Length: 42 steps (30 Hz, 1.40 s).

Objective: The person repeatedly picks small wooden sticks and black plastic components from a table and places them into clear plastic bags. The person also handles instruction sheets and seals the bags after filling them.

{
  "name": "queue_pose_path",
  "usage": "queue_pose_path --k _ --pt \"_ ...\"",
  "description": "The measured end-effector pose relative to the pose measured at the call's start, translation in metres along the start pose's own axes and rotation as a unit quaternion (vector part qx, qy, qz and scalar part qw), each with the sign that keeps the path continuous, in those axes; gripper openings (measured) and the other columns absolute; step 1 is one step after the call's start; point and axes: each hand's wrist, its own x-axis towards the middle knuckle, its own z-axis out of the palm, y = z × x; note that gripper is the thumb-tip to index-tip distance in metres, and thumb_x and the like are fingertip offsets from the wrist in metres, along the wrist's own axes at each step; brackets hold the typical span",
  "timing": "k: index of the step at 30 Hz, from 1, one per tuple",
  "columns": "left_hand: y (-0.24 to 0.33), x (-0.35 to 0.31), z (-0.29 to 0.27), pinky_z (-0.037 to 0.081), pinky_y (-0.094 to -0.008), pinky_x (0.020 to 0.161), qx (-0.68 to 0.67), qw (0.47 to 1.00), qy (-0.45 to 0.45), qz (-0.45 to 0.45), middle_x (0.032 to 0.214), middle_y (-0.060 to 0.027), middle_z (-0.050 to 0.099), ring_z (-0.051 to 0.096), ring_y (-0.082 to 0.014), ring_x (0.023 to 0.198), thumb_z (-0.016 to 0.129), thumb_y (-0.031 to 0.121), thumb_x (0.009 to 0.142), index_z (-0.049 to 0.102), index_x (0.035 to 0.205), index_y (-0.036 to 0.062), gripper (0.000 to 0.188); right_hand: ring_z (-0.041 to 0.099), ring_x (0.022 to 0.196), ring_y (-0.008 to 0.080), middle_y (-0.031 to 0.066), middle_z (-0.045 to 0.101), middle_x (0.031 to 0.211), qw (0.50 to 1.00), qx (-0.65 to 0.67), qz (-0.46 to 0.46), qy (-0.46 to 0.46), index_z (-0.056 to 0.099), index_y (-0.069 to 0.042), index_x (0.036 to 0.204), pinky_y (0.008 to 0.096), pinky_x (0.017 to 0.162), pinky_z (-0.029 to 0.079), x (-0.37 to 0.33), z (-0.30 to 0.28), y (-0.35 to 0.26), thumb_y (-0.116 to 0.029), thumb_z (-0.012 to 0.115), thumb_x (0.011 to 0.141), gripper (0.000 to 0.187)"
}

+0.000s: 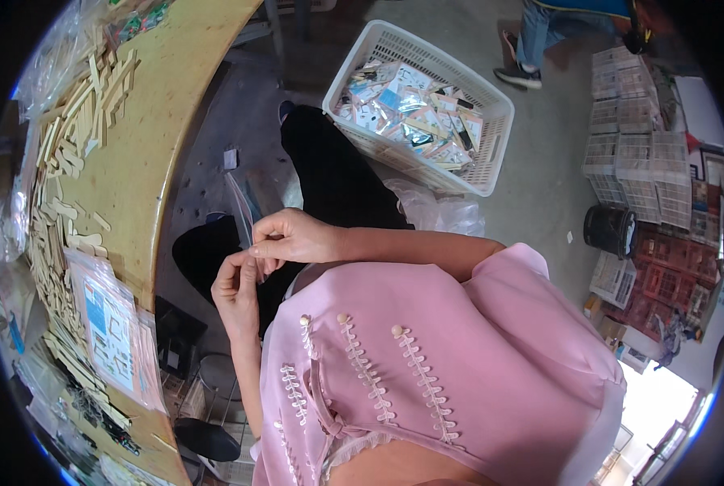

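The person's right hand (pixel 297 237), left of the frame's centre, is bent at the wrist, with thumb and fingers pinching the lower end of a clear plastic bag (pixel 241 207). Just below it, the left hand (pixel 237 293) has its thumb and curled fingers drawn together at the same edge, so that the fingertips of both hands nearly meet; it too appears to grip the bag, though the exact contact is hidden behind the fingers. The bag is seen almost edge-on, rising from the hands toward the upper left, with a reddish line along it.

Behind and below the hands are the person's legs in black trousers (pixel 329 174), and a pink top (pixel 459 348) fills the lower middle.

Along the left side runs a yellowish wooden table (pixel 147 146). Flat wooden sticks (pixel 74 121) lie heaped on it toward the left rim, and a stack of clear bags with printed cards (pixel 111 324) rests at its edge, lower left.

Above the centre, a white plastic basket (pixel 498 154) on the floor holds many filled packets (pixel 410 105). Crumpled clear plastic (pixel 439 212) lies just below it. At upper right stands another person in jeans (pixel 533 36); farther right are stacked crates (pixel 621 146) and a black bucket (pixel 607 228).
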Motion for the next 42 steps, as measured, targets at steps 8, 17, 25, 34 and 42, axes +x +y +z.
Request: queue_pose_path --k 8,17,25,34,42 --pt "0.000 0.025 -0.012 0.043 -0.0199 0.072 0.082 0.978 0.190 0.032 0.090 0.0040 0.064 0.054 -0.0031 0.083 0.062 0.014 0.107 0.073 0.107 0.0018 0.016 0.070 0.073 0.0118 0.0084 0.073 0.079 0.986 -0.002 0.159 -0.043 0.071 0.001 0.092 0.0270 0.065 0.055 -0.015 -0.004 -0.005 -0.017 0.069 0.102 0.020" --pt "0.045 -0.003 -0.012 0.055 -0.0332 0.068 0.210 0.951 0.174 0.150 0.082 -0.0131 0.069 0.067 -0.0167 0.074 0.068 0.008 0.099 0.070 0.101 -0.0017 0.010 0.073 0.091 0.0377 0.0161 0.066 0.131 0.753 -0.609 -0.227 -0.104 0.057 -0.004 0.138 0.0433 0.076 0.059 -0.008 0.023 -0.101 -0.017 0.089 0.075 0.072" --pt "0.057 -0.054 -0.057 0.056 -0.0427 0.068 0.247 0.946 0.158 0.137 0.080 -0.0167 0.071 0.071 -0.0350 0.072 0.067 0.016 0.096 0.071 0.098 0.0024 0.014 0.063 0.090 0.0291 0.0074 0.061 0.089 0.704 -0.634 -0.272 -0.168 0.072 -0.004 0.093 0.0397 0.076 0.053 0.023 0.030 -0.100 0.002 0.075 0.079 0.015" --pt "0.073 -0.123 -0.239 0.056 -0.0279 0.073 0.294 0.857 0.420 0.050 0.088 -0.0047 0.075 0.067 -0.0098 0.080 0.070 0.010 0.099 0.073 0.104 -0.0009 0.013 0.066 0.102 0.0343 0.0140 0.071 0.101 0.810 -0.498 -0.251 -0.180 0.075 0.000 0.095 0.0420 0.090 0.054 0.039 0.048 -0.092 0.003 0.075 0.083 0.013" --pt "0.070 -0.072 -0.403 0.057 -0.0423 0.077 0.495 0.669 0.548 -0.078 0.092 -0.0146 0.077 0.075 -0.0299 0.086 0.075 0.046 0.087 0.076 0.097 0.0058 0.042 0.065 0.100 0.0334 0.0111 0.072 0.102 0.781 -0.537 -0.267 -0.175 0.074 -0.003 0.093 0.0430 0.091 0.050 0.047 0.074 -0.096 0.002 0.076 0.080 0.014"
